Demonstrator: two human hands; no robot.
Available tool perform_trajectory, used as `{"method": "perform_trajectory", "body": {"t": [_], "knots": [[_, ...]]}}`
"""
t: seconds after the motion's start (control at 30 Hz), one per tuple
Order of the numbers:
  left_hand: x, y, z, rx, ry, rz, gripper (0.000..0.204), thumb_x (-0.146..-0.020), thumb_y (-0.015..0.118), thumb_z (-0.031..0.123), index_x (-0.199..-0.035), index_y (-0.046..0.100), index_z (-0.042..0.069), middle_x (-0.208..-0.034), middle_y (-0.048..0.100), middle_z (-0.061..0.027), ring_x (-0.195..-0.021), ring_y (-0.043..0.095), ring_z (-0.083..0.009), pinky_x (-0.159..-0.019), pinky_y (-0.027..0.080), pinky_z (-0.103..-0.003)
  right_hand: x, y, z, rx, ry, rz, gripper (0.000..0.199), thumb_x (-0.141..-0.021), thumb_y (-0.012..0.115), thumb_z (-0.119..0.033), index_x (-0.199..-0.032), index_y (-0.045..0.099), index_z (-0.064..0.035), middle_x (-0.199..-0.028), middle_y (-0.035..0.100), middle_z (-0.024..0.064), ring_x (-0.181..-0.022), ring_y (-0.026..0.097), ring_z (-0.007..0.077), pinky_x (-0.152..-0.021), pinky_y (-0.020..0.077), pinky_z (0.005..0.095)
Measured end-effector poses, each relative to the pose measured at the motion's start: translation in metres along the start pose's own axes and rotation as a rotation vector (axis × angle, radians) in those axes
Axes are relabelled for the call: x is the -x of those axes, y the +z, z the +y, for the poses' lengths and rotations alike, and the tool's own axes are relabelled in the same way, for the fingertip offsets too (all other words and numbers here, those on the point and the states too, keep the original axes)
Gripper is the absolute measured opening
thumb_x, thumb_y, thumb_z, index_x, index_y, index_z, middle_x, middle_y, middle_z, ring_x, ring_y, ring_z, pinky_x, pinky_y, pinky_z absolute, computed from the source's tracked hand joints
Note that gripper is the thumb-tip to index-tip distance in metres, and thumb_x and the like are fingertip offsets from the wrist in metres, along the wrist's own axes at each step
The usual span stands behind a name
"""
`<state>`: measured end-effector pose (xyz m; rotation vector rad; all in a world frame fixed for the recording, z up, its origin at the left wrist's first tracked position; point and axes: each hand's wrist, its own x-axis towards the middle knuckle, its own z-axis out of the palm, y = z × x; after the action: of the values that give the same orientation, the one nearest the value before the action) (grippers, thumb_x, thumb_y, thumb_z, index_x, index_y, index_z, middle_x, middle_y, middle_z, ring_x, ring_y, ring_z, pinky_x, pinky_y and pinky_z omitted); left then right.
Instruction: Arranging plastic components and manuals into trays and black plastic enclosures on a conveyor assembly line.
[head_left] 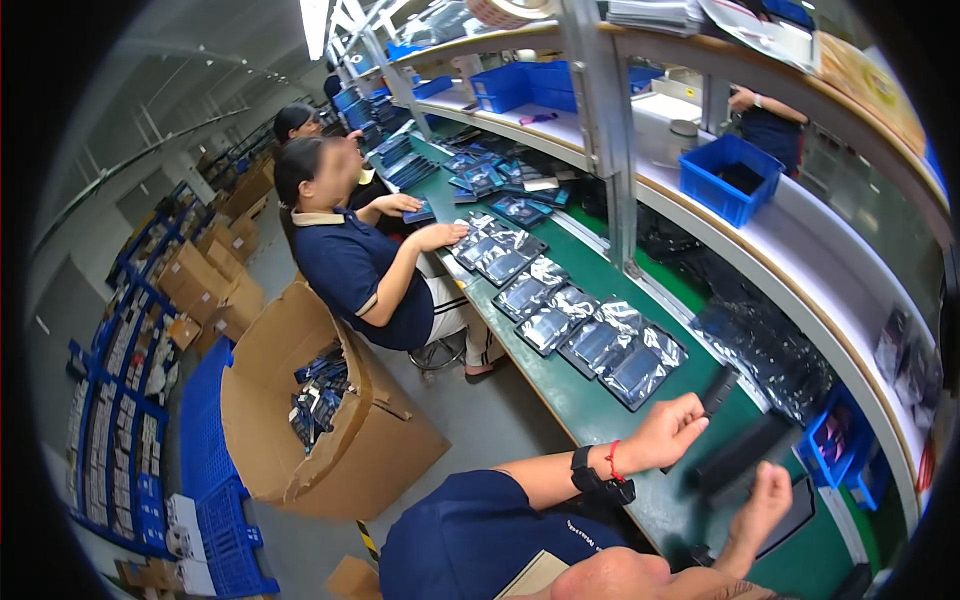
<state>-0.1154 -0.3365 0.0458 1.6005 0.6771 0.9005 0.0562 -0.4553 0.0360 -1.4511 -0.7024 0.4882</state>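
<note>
My left hand [672,432], with a black watch and a red string bracelet at its wrist, is closed over the green bench. A slim black strip-like piece [717,388] sticks up out of its grip. My right hand [765,500] is at the lower right with fingertips pressed together; what they hold, if anything, I cannot make out. Between the two hands is a dark, flat black piece [742,455], smeared by motion. A thin dark panel [790,520] lies on the bench beside my right hand. Beyond my left hand, several dark flat devices in clear plastic bags [640,365] form a row.
Clear and dark plastic bags [765,355] are heaped under the shelf [780,270]. Blue bins [835,435] stand at the right edge. Left of the bench [545,385], a co-worker [350,255] sits touching bagged devices. A large cardboard box [385,440] stands on the floor.
</note>
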Motion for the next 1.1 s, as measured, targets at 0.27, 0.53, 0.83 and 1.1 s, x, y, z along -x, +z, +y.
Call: {"method": "perform_trajectory", "body": {"t": [0.27, 0.53, 0.83, 1.1], "knots": [[-0.021, 0.012, -0.031, -0.775, 0.191, -0.179, 0.029, -0.082, 0.062, 0.032, -0.08, 0.056, 0.003, -0.069, 0.06, -0.0148, -0.07, 0.058, -0.0357, -0.062, 0.046, -0.043, 0.004, -0.03, 0.012, -0.087, 0.106, -0.065, 0.02, -0.09, 0.055, -0.013, -0.072, 0.05, -0.0084, -0.064, 0.046, -0.0046, -0.057, 0.041, 0.0023, -0.049, 0.0328, 0.017], [-0.007, 0.063, -0.027, -0.036, 0.121, -0.287, 0.03, -0.089, 0.055, 0.022, -0.069, 0.044, 0.003, -0.056, 0.039, -0.0066, -0.056, 0.037, -0.0087, -0.048, 0.036, -0.031, 0.017, 0.001, 0.006, 0.001, -0.015, -0.141, 0.015, -0.09, 0.053, -0.01, -0.076, 0.048, -0.0074, -0.07, 0.039, -0.0055, -0.062, 0.035, 0.0034, -0.053, 0.0291, 0.0189], [-0.02, 0.059, -0.06, -0.802, 0.154, -0.528, 0.033, -0.083, 0.061, 0.03, -0.07, 0.059, 0.0, -0.066, 0.06, -0.0202, -0.063, 0.06, -0.0362, -0.054, 0.045, -0.042, -0.003, -0.081, 0.023, -0.054, 0.283, 0.098, 0.013, -0.089, 0.057, -0.014, -0.078, 0.057, -0.0062, -0.065, 0.048, -0.0052, -0.057, 0.044, 0.005, -0.053, 0.0376, 0.0205], [-0.014, 0.101, -0.017, -0.063, -0.143, -0.54, 0.035, -0.09, 0.054, 0.03, -0.069, 0.05, 0.002, -0.053, 0.049, -0.0083, -0.044, 0.05, -0.0183, -0.044, 0.04, -0.034, 0.011, -0.036, 0.016, 0.148, 0.133, -0.111, 0.014, -0.091, 0.051, -0.014, -0.082, 0.055, -0.0042, -0.068, 0.05, -0.0009, -0.061, 0.047, 0.0071, -0.055, 0.041, 0.0239]]}}
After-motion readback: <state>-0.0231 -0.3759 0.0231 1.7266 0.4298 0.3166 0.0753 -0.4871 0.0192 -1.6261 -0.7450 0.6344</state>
